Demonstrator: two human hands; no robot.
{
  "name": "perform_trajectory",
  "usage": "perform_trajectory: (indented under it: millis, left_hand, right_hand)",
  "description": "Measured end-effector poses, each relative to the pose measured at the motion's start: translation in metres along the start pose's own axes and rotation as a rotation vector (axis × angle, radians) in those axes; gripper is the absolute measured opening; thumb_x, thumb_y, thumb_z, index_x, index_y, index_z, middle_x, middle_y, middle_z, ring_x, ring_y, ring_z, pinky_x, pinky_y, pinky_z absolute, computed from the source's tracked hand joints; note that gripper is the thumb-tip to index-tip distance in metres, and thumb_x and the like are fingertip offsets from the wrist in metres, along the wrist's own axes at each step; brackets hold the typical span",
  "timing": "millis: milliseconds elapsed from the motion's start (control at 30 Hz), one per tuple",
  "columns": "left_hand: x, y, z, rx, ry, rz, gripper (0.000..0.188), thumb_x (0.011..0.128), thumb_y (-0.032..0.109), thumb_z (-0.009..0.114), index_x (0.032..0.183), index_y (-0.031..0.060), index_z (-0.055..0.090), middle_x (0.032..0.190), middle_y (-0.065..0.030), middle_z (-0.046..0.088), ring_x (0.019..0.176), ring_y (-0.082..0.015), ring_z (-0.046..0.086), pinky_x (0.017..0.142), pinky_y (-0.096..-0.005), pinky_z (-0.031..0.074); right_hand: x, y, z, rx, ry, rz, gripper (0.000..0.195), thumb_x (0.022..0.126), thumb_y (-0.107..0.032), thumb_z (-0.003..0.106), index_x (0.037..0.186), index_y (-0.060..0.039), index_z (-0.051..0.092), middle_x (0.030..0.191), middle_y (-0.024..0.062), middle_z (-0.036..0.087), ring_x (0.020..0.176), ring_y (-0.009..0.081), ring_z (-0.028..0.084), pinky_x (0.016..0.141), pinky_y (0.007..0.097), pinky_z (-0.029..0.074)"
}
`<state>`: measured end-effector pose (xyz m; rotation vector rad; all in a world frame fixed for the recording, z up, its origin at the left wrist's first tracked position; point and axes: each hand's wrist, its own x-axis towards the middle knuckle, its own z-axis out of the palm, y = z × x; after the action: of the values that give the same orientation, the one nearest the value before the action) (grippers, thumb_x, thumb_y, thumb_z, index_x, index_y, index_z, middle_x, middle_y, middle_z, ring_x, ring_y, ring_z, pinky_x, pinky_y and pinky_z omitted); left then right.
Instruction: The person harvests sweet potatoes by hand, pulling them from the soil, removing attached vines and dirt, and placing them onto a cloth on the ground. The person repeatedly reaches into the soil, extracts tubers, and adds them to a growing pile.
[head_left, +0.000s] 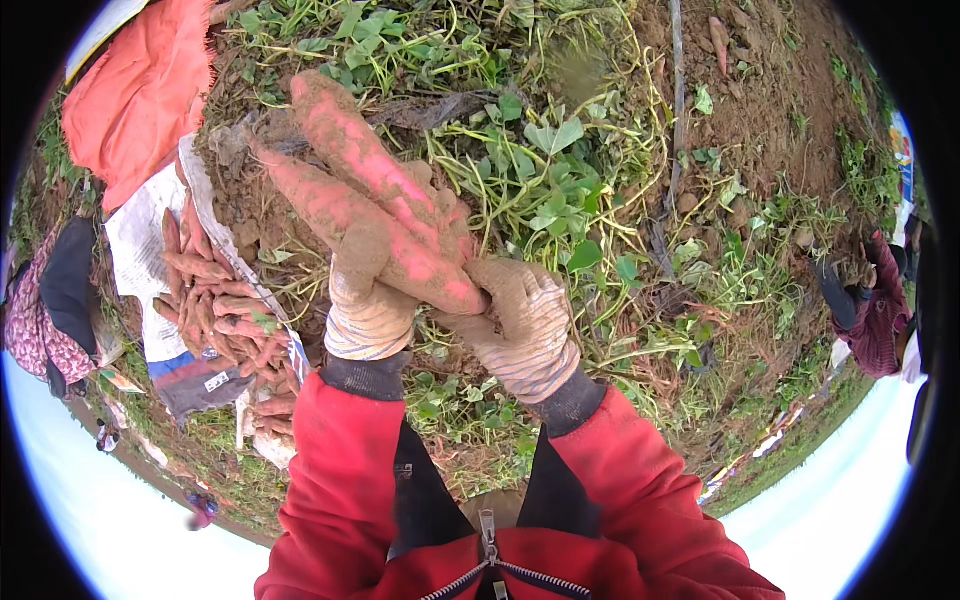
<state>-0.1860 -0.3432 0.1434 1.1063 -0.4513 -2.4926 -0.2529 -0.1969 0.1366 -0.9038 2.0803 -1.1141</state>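
Note:
A cluster of soil-caked, pink-skinned sweet potatoes (360, 154) is held up in front of me by both hands. My left hand (371, 289), in a dirty striped work glove, wraps around the lower long root from beneath. At the cluster's near end, my right hand (525, 319), gloved alike, has its fingers curled around the stem end. Two long roots point away to the upper left, and smaller lumpy ones sit at their right. The exact grip point of the right hand is partly hidden by its own fingers.
Left of me, many sweet potatoes (214, 315) lie on white woven sacking (142, 232), beside an orange-red sack (142, 105). Green vines (555, 187) cover the ground ahead. A lone sweet potato (719, 45) rests on bare soil (787, 112). People crouch at far left (64, 300) and far right (874, 315).

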Motion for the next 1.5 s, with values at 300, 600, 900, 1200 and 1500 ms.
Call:
perform_trajectory:
  millis: [300, 600, 900, 1200, 1500]
  left_hand:
    - [-0.020, -0.012, -0.014, 0.022, 0.034, 0.099, 0.058, 0.075, 0.025, 0.078, 0.121, 0.0041, 0.049, 0.111, -0.0092, 0.056, 0.101, -0.0271, 0.059, 0.087, -0.0449, 0.051]
    - [-0.028, -0.001, -0.022, -0.068, 0.001, 0.018, 0.055, 0.083, 0.020, 0.071, 0.127, 0.0023, 0.044, 0.117, -0.0135, 0.056, 0.104, -0.0265, 0.059, 0.089, -0.0432, 0.052]
    - [-0.036, -0.023, -0.005, 0.748, -0.359, 0.264, 0.083, 0.071, 0.023, 0.078, 0.139, 0.0038, 0.032, 0.128, -0.0154, 0.047, 0.116, -0.0275, 0.051, 0.097, -0.0411, 0.043]
    - [-0.020, -0.023, 0.033, 0.400, -0.188, 0.119, 0.089, 0.064, 0.024, 0.079, 0.137, 0.0011, 0.034, 0.128, -0.0150, 0.050, 0.120, -0.0285, 0.049, 0.103, -0.0422, 0.039]
    - [-0.011, 0.033, -0.049, -0.088, 0.301, 0.052, 0.054, 0.073, 0.035, 0.072, 0.115, 0.0064, 0.053, 0.107, -0.0096, 0.057, 0.102, -0.0262, 0.056, 0.093, -0.0424, 0.047]
  right_hand:
    - [-0.007, 0.021, -0.009, 0.228, -0.435, 0.247, 0.057, 0.082, -0.037, 0.070, 0.119, 0.0020, 0.050, 0.104, 0.0227, 0.060, 0.094, 0.0377, 0.062, 0.075, 0.0425, 0.051]
    - [0.010, 0.017, -0.009, 0.092, -0.587, 0.124, 0.060, 0.076, -0.039, 0.072, 0.123, -0.0053, 0.054, 0.107, 0.0193, 0.062, 0.096, 0.0387, 0.061, 0.079, 0.0451, 0.050]
    - [-0.011, 0.076, 0.036, -0.118, -0.902, -0.030, 0.027, 0.081, -0.027, 0.065, 0.101, -0.0078, 0.066, 0.084, 0.0189, 0.066, 0.078, 0.0348, 0.065, 0.066, 0.0414, 0.053]
    - [-0.031, 0.097, 0.017, 0.838, -0.418, 0.857, 0.046, 0.095, -0.030, 0.059, 0.128, 0.0026, 0.055, 0.104, 0.0111, 0.068, 0.095, 0.0147, 0.062, 0.087, 0.0279, 0.049]
    - [-0.029, 0.046, -0.008, 0.112, -0.725, 0.428, 0.047, 0.088, -0.043, 0.063, 0.116, -0.0049, 0.065, 0.090, 0.0132, 0.069, 0.079, 0.0287, 0.064, 0.075, 0.0369, 0.051]
